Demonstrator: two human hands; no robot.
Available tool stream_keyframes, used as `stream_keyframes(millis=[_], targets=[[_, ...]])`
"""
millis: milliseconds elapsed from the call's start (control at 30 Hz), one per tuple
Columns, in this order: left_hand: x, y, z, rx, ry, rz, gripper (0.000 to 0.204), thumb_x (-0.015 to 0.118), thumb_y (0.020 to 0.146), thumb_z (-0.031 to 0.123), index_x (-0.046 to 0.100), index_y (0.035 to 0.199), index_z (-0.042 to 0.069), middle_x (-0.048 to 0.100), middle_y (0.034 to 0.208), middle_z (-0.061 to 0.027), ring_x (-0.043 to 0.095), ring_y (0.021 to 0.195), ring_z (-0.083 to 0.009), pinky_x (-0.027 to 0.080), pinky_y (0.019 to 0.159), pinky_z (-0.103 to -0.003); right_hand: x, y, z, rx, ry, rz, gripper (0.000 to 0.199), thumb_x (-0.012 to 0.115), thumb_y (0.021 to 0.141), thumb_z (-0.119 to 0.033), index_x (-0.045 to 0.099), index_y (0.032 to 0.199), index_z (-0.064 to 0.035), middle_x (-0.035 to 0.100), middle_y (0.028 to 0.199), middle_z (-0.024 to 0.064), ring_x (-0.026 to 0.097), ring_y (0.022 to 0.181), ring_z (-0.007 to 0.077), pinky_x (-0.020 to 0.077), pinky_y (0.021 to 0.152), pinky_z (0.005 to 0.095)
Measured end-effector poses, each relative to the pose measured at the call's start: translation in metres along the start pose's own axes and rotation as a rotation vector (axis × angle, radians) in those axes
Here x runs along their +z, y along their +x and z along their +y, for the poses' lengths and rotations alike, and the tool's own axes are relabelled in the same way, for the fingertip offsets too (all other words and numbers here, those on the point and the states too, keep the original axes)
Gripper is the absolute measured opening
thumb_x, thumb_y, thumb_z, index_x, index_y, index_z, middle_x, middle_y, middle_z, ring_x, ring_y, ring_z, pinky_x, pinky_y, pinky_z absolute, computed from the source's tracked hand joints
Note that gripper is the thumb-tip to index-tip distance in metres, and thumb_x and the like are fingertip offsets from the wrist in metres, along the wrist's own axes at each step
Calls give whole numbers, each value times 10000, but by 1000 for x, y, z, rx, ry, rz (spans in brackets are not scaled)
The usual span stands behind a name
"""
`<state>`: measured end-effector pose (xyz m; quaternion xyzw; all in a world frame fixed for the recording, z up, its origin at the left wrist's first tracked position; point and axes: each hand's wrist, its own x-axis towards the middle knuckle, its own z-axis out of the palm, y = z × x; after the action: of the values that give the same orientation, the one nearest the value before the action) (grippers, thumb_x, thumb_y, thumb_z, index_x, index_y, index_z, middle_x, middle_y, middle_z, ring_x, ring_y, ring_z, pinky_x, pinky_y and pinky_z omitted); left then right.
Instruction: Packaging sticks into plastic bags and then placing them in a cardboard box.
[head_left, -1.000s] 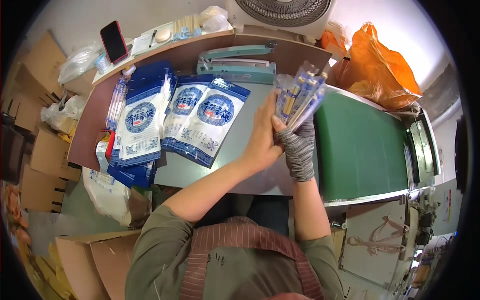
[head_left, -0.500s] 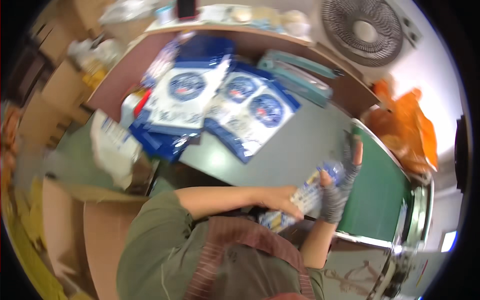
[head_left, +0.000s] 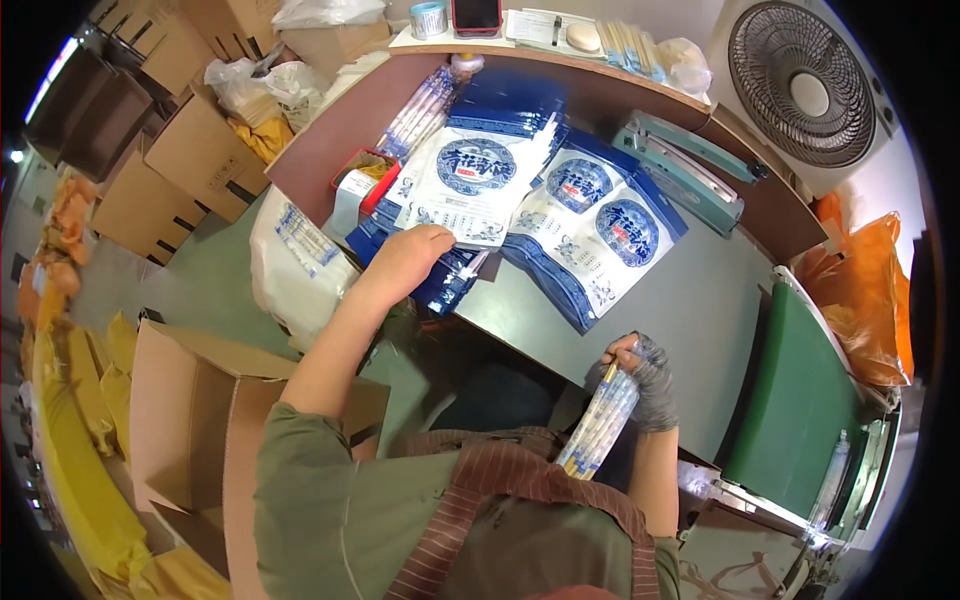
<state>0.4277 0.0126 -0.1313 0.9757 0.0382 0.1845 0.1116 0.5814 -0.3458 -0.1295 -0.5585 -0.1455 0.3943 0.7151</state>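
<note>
My left hand (head_left: 412, 257) reaches out to the left stack of blue-and-white pouches (head_left: 470, 180) and rests its fingers on the lower edge of the top pouch. My right hand (head_left: 645, 380), in a grey fingerless glove, is closed around a bundle of thin clear-wrapped sticks (head_left: 600, 425) held low near my body, over the table's near edge. A second fan of blue-and-white pouches (head_left: 600, 235) lies on the grey table (head_left: 690, 330) between my two hands.
A teal heat sealer (head_left: 690, 165) sits behind the pouches. A green conveyor belt (head_left: 795, 410) runs at the right, next to an orange bag (head_left: 865, 290). A fan (head_left: 805, 90) stands far right. Cardboard boxes (head_left: 180, 160) and a white sack (head_left: 295, 265) crowd the left.
My left hand left the stick bundle and reached left onto the pouch stack. My right hand lowered the bundle toward my body. My head turned left.
</note>
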Motion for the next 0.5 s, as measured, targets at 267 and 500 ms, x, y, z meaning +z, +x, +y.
stream_keyframes(millis=[267,500], targets=[[8,47,-43,-208,-433,-171,326,695,837,273,549,770,-10,571,691,-163,527,632,-278,424,620,-342,4,-11,-7,-38,-23,26,202,674,782,-189,630,855,-6,655,803,101,610,682,166,513,653,288],[3,44,-52,-213,-613,-109,176,551,947,174,590,981,5,617,848,-101,567,765,-161,457,726,-295,-7,-18,-9,-22,-1,107,226,692,756,-195,622,870,-14,647,803,109,608,683,174,510,645,291]])
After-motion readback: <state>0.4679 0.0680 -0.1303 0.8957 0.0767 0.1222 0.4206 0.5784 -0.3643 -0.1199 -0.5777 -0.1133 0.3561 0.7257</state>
